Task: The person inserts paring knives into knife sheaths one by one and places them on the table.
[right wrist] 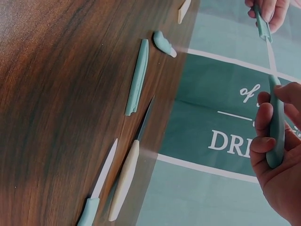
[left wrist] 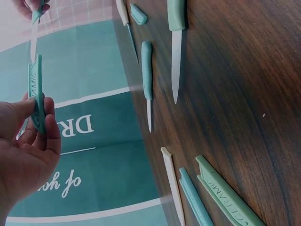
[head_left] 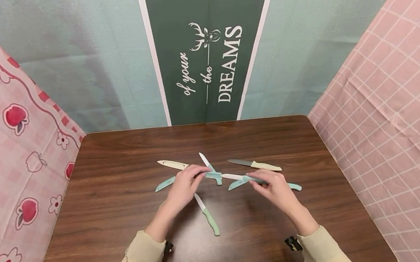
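Note:
My left hand (head_left: pixel 185 186) pinches a light blue knife sheath (left wrist: pixel 35 94) with raised lettering. A ceramic knife with a blue handle (right wrist: pixel 276 125) is gripped in my right hand (head_left: pixel 275 188). Its white blade (head_left: pixel 232 176) points left, with the tip right at the sheath's mouth. Both hands are raised over the table. Under and beside them lie another blue-handled knife (left wrist: pixel 147 70), a blue sheath (right wrist: pixel 137 80) and a cream-handled knife (head_left: pixel 266 167) with a dark blade. Below my right hand, a further knife's blue handle (head_left: pixel 295 186) sticks out, its blade hidden in the head view.
Left of centre on the brown wooden table (head_left: pixel 100 234) lie a cream sheath (head_left: pixel 171 164), a blue sheath (head_left: pixel 164 184) and a green sheath (left wrist: pixel 228 200). A green-handled knife (head_left: pixel 212 223) lies nearer the front, blade bare. Printed curtains hang behind and at both sides.

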Action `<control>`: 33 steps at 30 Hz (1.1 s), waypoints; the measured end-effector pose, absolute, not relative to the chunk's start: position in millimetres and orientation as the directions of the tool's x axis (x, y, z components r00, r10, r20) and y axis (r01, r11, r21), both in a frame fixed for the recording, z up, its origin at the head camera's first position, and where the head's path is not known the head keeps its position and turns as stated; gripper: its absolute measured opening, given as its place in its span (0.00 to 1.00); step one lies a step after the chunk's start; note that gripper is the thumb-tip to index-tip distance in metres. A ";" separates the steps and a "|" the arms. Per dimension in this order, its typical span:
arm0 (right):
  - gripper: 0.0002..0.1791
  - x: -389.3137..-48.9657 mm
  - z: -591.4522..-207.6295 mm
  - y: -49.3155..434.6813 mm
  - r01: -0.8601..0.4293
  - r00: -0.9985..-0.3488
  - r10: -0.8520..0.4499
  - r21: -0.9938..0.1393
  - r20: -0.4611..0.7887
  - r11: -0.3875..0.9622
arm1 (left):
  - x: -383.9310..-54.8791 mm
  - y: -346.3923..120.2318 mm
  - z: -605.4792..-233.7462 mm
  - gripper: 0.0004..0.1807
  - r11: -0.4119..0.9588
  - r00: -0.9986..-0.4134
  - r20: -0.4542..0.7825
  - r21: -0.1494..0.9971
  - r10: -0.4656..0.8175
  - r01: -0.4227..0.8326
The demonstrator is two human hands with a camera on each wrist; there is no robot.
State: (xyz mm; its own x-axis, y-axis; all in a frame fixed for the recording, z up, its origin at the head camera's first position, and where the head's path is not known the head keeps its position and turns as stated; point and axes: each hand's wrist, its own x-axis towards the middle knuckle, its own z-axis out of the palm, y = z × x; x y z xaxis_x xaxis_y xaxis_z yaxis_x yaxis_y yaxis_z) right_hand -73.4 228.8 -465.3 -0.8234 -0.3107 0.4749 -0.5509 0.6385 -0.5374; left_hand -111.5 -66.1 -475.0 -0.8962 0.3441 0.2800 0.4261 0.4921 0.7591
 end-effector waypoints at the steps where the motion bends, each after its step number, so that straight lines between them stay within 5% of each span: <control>1: 0.14 -73.3 -465.2 228.7 -0.549 -0.825 -0.311 -0.539 0.472 0.639 | -111.4 -65.8 -475.1 0.11 0.494 -0.895 0.282 0.756 0.346 0.430; 33: 0.13 -72.8 -464.4 224.4 -0.538 -0.839 -0.350 -0.549 0.416 0.640 | -108.2 -59.1 -478.2 0.10 0.477 -0.877 0.292 0.751 0.382 0.457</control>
